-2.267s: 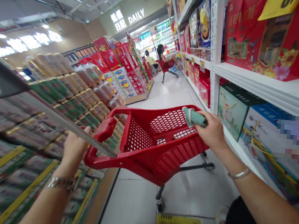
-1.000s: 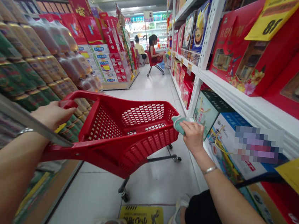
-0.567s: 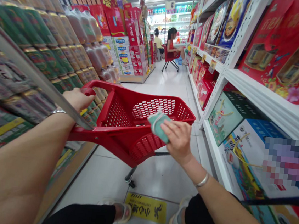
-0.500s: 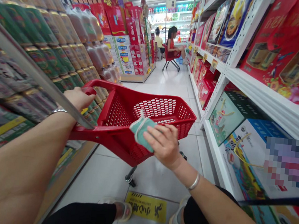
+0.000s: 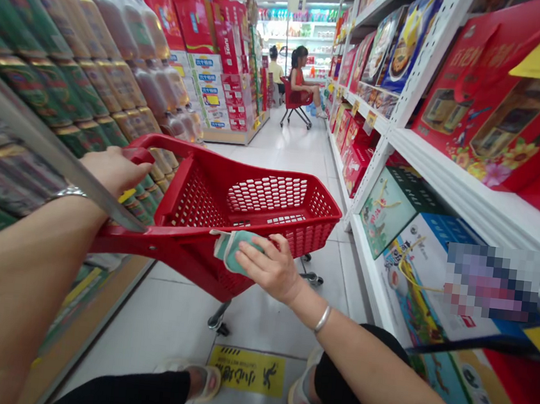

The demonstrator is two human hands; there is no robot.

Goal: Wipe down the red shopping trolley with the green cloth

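A red plastic shopping cart [image 5: 187, 254] stands turned sideways in front of me, its perforated basket showing nothing inside. My left hand [image 5: 104, 168] is closed around the end of its red handle [image 5: 140, 154], partly hidden by a grey bar. Against the outside of the cart, just under the near rim, lies a folded green cleaning cloth [image 5: 232, 251] with pale edging. My right hand [image 5: 272, 270] presses this cloth to the side wall, fingers bent over it.
Stacked drink cans [image 5: 74, 88] and bottles line the left. White shelves [image 5: 379, 123] with gift boxes [image 5: 382, 207] run along the right. A yellow floor sign [image 5: 247, 370] lies between my feet. Farther down the aisle, a person [image 5: 299, 80] sits in another red cart.
My right hand has brought the cloth from over the near rim down onto the cart's outer side. My left hand keeps hold of the handle. The whole view has shifted slightly.
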